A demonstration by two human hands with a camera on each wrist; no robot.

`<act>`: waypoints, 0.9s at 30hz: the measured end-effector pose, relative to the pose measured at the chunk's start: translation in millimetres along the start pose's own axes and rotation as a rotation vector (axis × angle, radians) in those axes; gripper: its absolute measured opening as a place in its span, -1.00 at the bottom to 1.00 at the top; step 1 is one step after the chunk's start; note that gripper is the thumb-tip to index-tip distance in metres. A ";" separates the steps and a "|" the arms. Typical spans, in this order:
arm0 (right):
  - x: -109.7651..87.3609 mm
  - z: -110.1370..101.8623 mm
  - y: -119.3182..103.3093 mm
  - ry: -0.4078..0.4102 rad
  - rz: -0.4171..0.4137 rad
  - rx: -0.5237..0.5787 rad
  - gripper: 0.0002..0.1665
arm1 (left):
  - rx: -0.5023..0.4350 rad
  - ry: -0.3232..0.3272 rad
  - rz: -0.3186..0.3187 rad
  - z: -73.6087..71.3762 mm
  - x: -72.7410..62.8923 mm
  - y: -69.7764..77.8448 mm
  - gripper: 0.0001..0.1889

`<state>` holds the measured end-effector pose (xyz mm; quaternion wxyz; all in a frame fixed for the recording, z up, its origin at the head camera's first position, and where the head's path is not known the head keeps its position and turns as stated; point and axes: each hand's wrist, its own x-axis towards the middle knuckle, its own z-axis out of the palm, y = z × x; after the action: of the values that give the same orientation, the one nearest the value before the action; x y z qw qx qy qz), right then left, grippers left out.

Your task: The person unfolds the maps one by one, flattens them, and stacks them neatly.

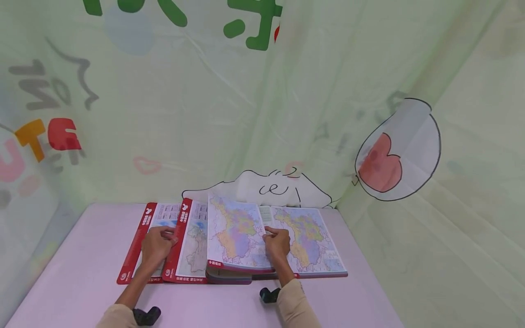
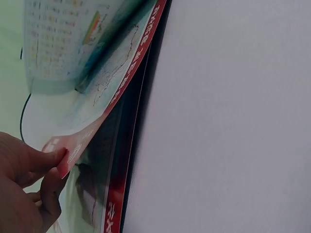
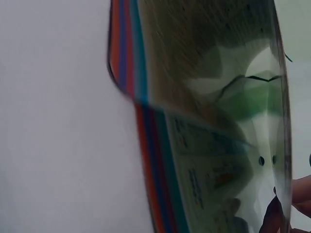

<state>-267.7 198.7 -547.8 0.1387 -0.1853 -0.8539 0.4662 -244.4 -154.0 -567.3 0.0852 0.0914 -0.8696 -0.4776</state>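
My left hand [image 1: 156, 246] pinches the red left margin of a map sheet [image 1: 196, 246], thumb on top. In the left wrist view this map sheet [image 2: 124, 80] is lifted and bends upward, above another red-margined map [image 1: 135, 246] at the far left. With thumb and fingers, my right hand [image 1: 279, 243] pinches the right edge of a raised map page [image 1: 235, 228] in many pastel colours. A similar coloured map [image 1: 307, 241] lies flat to its right. The right wrist view shows the glossy underside [image 3: 204, 63] of the raised page, with fingertips [image 3: 302, 199] at its edge.
Everything lies on a pale pinkish table [image 1: 197, 310]. Stepped coloured page edges [image 3: 163, 194] show along the near side. A printed fabric curtain [image 1: 205, 114] hangs behind the table and along its sides. A black wrist device [image 1: 146, 315] sits at each forearm.
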 end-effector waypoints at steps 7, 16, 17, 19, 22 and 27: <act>17.8 -27.6 12.1 0.053 0.028 0.013 -0.66 | 0.037 0.028 0.010 -19.6 7.3 -13.4 -0.59; 34.5 -55.5 25.5 0.214 0.007 -0.027 -0.61 | 0.062 0.062 0.008 -47.9 8.6 -23.0 -0.57; 36.4 -58.5 27.6 0.223 0.018 -0.028 -0.60 | 0.066 0.070 0.006 -50.0 8.7 -24.5 -0.57; 39.8 -64.6 32.3 0.234 0.040 -0.033 -0.59 | 0.075 0.083 -0.005 -53.3 8.8 -27.5 -0.56; 43.3 -74.3 40.1 0.257 0.067 -0.046 -0.57 | 0.082 0.093 -0.026 -56.8 9.5 -31.8 -0.55; 49.0 -88.2 55.5 0.314 0.098 -0.093 -0.55 | 0.087 0.096 -0.043 -61.3 10.9 -36.0 -0.54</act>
<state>-264.9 313.7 -545.3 0.2389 -0.3035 -0.8323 0.3975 -237.7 -225.6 -564.7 0.1122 0.1366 -0.8824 -0.4360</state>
